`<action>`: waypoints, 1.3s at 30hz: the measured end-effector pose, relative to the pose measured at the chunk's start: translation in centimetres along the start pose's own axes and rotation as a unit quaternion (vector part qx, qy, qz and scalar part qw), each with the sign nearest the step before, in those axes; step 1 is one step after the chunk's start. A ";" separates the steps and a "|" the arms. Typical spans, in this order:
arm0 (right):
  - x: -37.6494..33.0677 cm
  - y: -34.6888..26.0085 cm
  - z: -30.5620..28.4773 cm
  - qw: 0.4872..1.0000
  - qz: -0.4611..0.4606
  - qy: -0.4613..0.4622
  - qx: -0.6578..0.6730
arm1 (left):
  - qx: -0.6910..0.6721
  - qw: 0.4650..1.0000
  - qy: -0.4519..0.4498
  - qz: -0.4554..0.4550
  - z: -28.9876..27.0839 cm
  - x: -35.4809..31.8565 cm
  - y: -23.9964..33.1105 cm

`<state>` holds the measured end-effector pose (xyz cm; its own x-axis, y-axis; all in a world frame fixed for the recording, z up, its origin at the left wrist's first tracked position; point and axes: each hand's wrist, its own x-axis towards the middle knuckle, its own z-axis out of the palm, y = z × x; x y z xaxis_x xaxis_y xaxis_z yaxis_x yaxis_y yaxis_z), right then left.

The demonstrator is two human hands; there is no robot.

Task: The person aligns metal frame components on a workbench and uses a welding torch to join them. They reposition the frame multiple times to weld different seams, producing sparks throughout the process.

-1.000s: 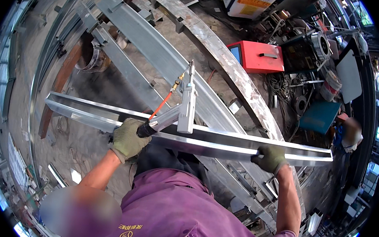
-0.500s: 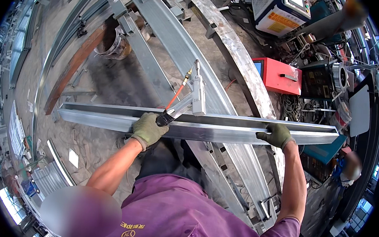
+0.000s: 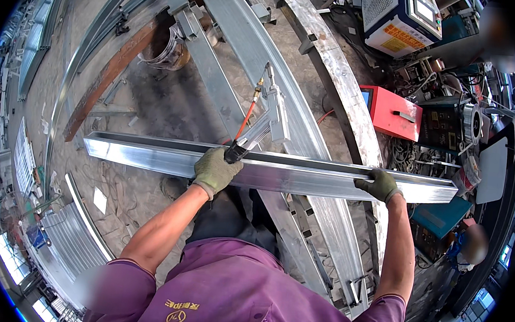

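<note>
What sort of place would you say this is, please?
It is most likely a metal fabrication workshop: long metal beams run across the area, a red boxy machine stands nearby, and a gun-shaped tool is held together with a shiny metal channel.

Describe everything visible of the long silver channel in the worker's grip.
The long channel looks like shiny metal, with a smooth near wall, bright edges and a dark trough. It runs crosswise, right end lower in view, passing over a wide silver beam; whether they touch is unclear. The right grip clasps its near wall; the left grip, closed on a grey tool, overlaps it.
</note>
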<state>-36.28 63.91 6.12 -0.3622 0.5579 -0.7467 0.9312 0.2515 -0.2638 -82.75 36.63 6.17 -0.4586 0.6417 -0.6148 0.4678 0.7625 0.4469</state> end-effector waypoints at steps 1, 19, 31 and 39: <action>-0.2 -0.9 -0.1 0.999 -0.003 0.016 -0.041 | 0.002 1.000 -0.001 -0.003 -0.2 0.3 0.3; 1.1 -23.7 17.1 0.911 -0.180 0.188 -0.320 | -0.120 0.991 -0.021 0.062 -1.2 2.9 -1.4; 3.1 -23.8 15.0 0.891 -0.237 0.242 -0.302 | -0.232 0.962 0.117 0.082 -7.3 -3.0 -9.5; 4.6 -21.6 10.3 0.929 -0.179 0.085 -0.311 | -0.352 0.916 0.184 -0.052 -7.1 -9.2 -12.8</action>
<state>-57.61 52.93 2.11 -0.6950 0.4538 -0.5577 0.5646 0.8247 -0.0325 -89.92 21.58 10.69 -0.7577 0.4483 -0.4742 -0.1369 0.6014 0.7871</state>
